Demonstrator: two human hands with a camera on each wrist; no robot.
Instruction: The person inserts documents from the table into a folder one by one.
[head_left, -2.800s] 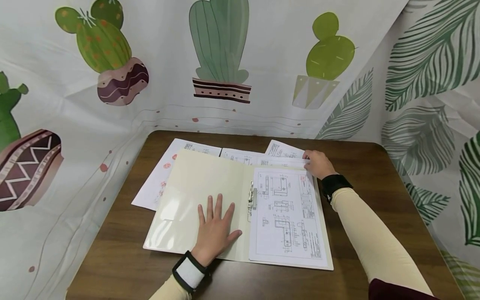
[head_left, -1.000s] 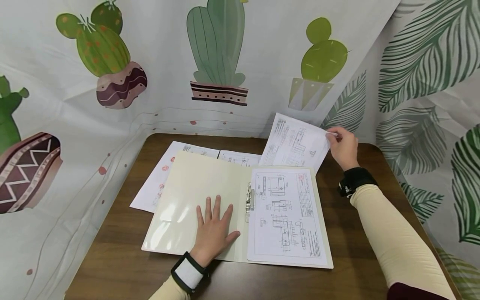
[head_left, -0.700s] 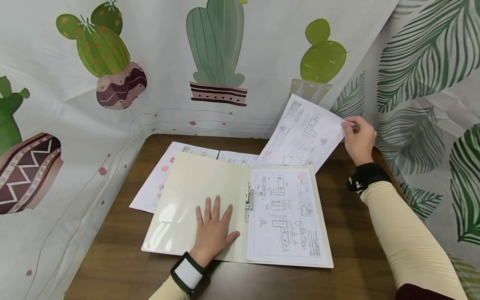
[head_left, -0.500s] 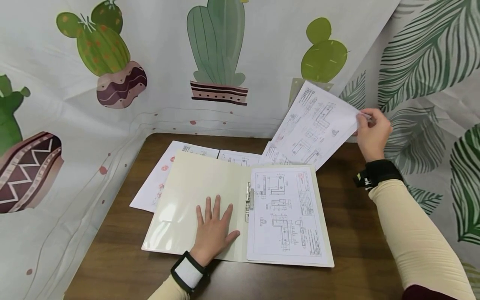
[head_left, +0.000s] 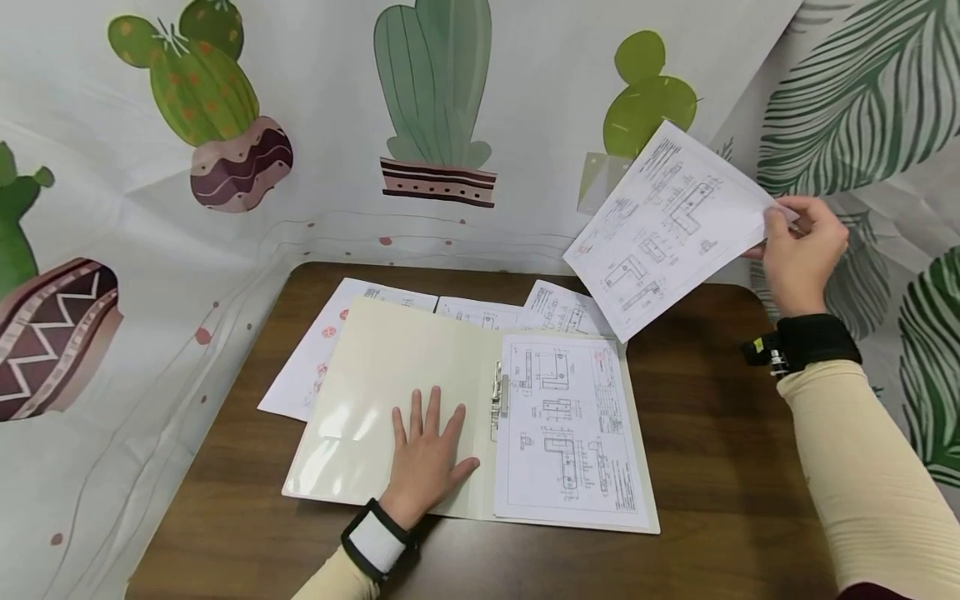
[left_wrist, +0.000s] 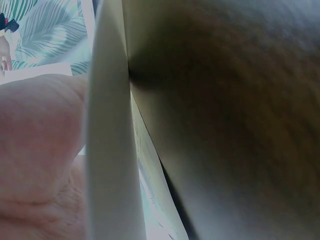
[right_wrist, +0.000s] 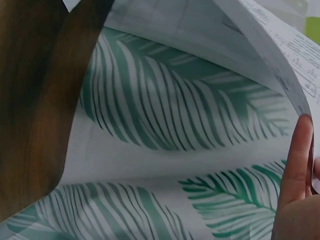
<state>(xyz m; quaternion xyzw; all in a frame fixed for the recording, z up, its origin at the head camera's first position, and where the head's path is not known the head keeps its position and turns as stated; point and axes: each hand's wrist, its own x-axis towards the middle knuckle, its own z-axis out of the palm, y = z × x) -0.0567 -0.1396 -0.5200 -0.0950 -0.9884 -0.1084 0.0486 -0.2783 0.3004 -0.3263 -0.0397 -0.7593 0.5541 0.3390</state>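
My right hand (head_left: 806, 250) pinches one corner of a sheet of paper (head_left: 675, 225) printed with technical drawings, raised and tilted above the table's back right. In the right wrist view, fingers (right_wrist: 299, 160) press the edge of that sheet (right_wrist: 285, 65). My left hand (head_left: 427, 462) lies flat, fingers spread, on the inner left cover of an open cream file folder (head_left: 360, 392). The left wrist view has the cover's edge (left_wrist: 112, 150) close up beside the palm (left_wrist: 40, 150). A drawing sheet (head_left: 573, 433) lies on the folder's right side, next to a metal clip (head_left: 498, 400).
Several more printed sheets lie partly under and behind the folder: one with red stamps (head_left: 300, 375), one in the middle (head_left: 480, 312) and one at the right (head_left: 566, 308). A brown wooden table (head_left: 720, 433) carries everything. A patterned cloth (head_left: 540, 108) hangs behind.
My right hand has drawn one sheet out from behind the folder and lifted it up and to the right. Another sheet now shows where it was. My left hand has stayed put.
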